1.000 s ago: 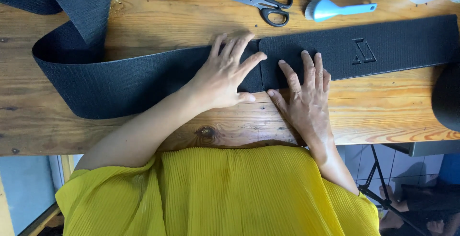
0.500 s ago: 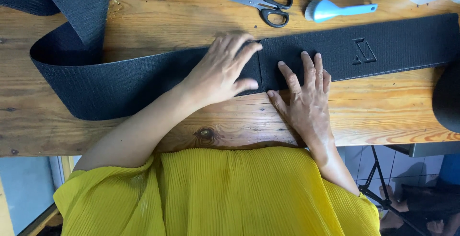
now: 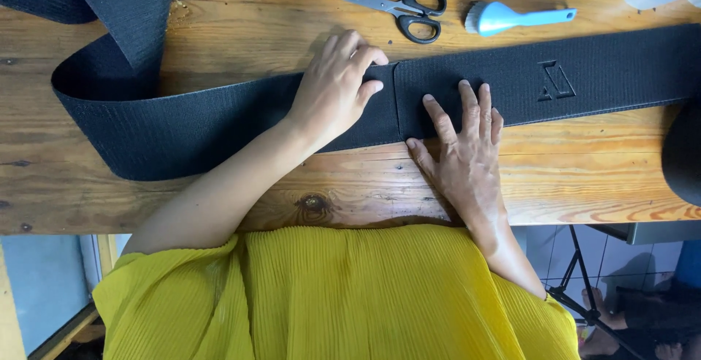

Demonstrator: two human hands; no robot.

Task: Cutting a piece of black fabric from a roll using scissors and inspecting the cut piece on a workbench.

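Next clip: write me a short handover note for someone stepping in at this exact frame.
Left hand: flat on the wide black band, fingers curled over its far edge beside the cross seam.
Right hand: spread flat just right of the seam.
Band runs across the wooden table and loops back at left. Scissors and blue brush lie beyond, untouched.
Done: band flat at seam. Left: unclear.

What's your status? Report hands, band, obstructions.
Left hand curled over black band at the seam. Right hand flat on band. Scissors and brush behind, clear of hands.
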